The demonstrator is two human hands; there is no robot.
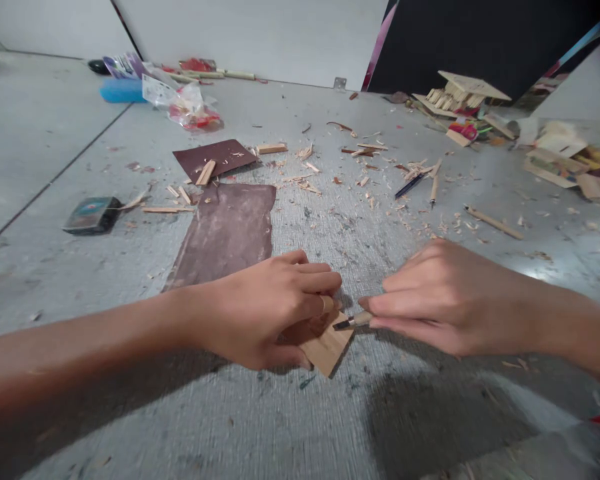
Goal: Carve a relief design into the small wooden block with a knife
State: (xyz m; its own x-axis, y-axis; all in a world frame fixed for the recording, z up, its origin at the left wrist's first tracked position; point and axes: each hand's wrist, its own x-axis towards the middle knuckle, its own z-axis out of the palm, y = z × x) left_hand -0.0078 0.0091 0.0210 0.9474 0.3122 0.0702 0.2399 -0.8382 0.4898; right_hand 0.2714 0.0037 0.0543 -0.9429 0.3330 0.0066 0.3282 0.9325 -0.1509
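My left hand (285,307), with a ring on one finger, grips a small flat wooden piece (329,348) against the grey table (260,427). Its fingers curl over the far side and the thumb lies along the near left edge. My right hand (430,300) is closed around a carving tool (359,319) with a pale handle. The tool's dark metal tip lies over the wooden piece, close to my left fingers. Part of the wood is hidden under my left hand.
Brown sandpaper sheets (230,227) lie beyond my left hand. Wood shavings, a dark blue tool (409,186) and a wooden-handled tool (495,223) are scattered farther back. A dark square box (92,215) sits left. Wood scraps (560,167) pile at right.
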